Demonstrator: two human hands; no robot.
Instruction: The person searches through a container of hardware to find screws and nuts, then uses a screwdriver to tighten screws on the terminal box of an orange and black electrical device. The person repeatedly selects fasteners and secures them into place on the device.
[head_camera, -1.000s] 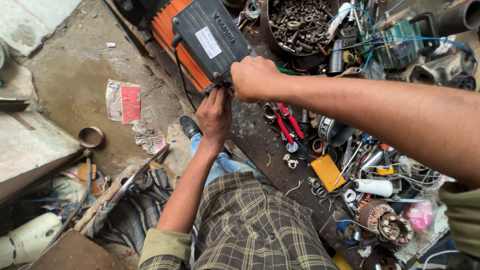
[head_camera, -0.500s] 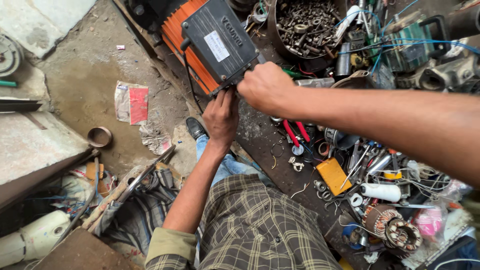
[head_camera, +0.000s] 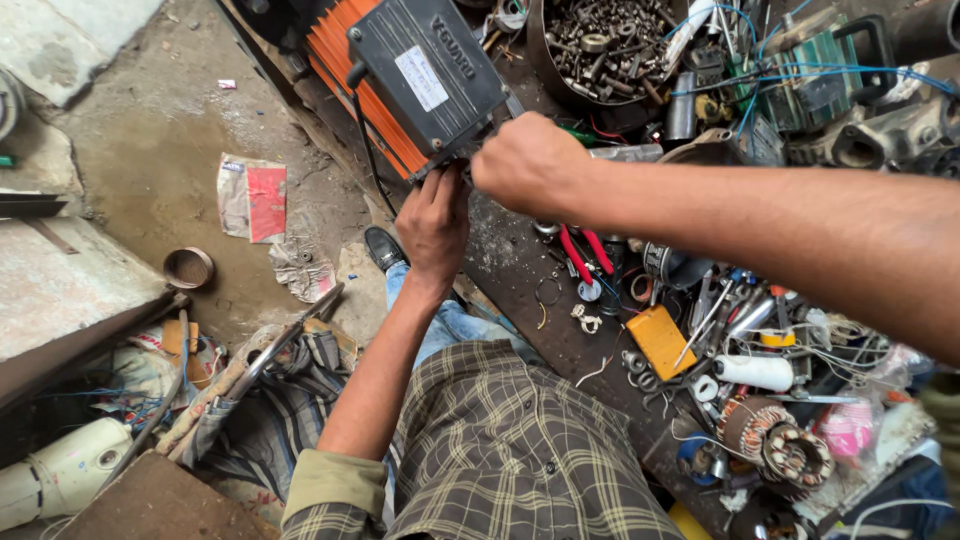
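A dark grey box (head_camera: 425, 75) with a white label sits tilted on an orange finned housing (head_camera: 345, 60). My left hand (head_camera: 432, 218) reaches up from below, its fingers pressed on the box's lower edge beside a black cable (head_camera: 366, 150). My right hand (head_camera: 528, 165) is closed in a fist over the box's lower right corner. What lies inside the fist is hidden.
A round pan of nuts and bolts (head_camera: 600, 45) stands behind the box. Red-handled pliers (head_camera: 580, 255), a yellow block (head_camera: 662, 340), a motor stator (head_camera: 775, 440) and tangled wires lie on the right. A metal ring (head_camera: 188, 267) and torn paper (head_camera: 252, 197) rest on the floor.
Both hands stay at the box's lower edge. The view has shifted slightly, and my right fist sits a little further right on the corner.
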